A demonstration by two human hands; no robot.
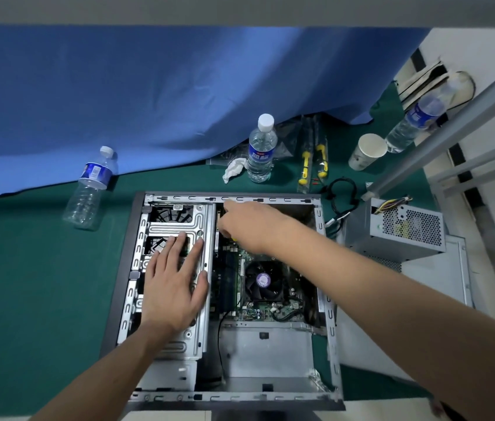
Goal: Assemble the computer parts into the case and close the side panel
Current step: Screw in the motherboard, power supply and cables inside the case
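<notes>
Left hand point(176, 287) rests flat on drive cage point(176, 226); right hand point(252, 226) reaches inside case point(329, 329).

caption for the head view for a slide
Left hand flat on the drive cage, right hand reaching into the open case.

Green cloth point(27, 284) covers work table, wrinkle-free near front. Blue fabric backdrop point(149, 95) hangs behind, lower hem draped onto green cloth, rising in arc toward right. Grey horizontal beam point(240, 9) crosses top of view. Grey metal frame bars point(440, 138) slant down at right, foot resting on table edge. Beyond table at right, pale floor point(492, 56) with dark stripe markings. Cream canvas bag point(422, 79) lies at far right corner. Light even, soft, shadows faint.
</notes>
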